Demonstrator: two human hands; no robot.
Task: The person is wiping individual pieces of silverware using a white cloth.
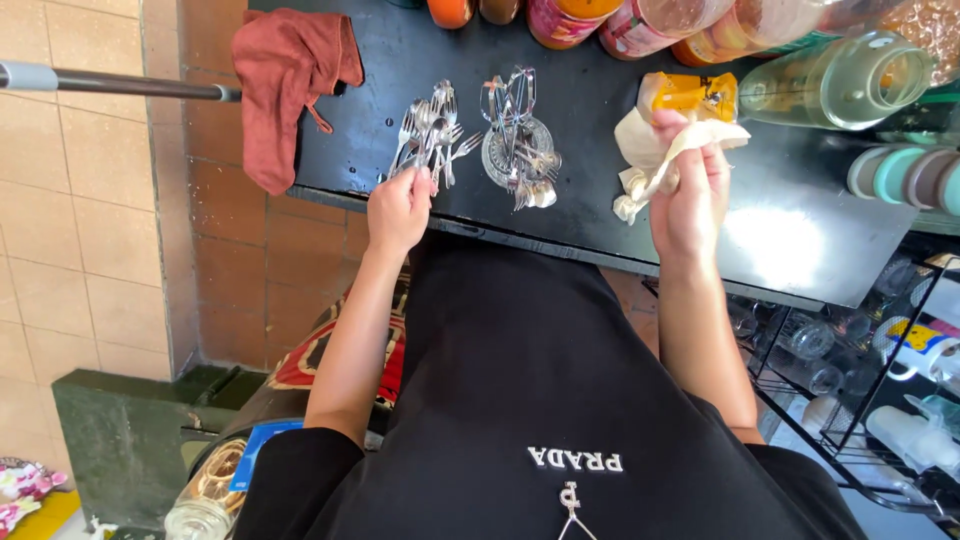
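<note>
Silver spoons and forks (428,135) were seen from the head view, fanned in a wet pile on the black counter (800,230), seemingly sorted already; a second bunch (518,130) in a glass holder looked left to do. One spoon was pinched in the left hand (398,208). A cream cloth (662,160) was clasped by the right hand (688,195).

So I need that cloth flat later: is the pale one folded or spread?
Neither: the pale cloth is bunched, gripped in the right hand, ends hanging loose.
</note>
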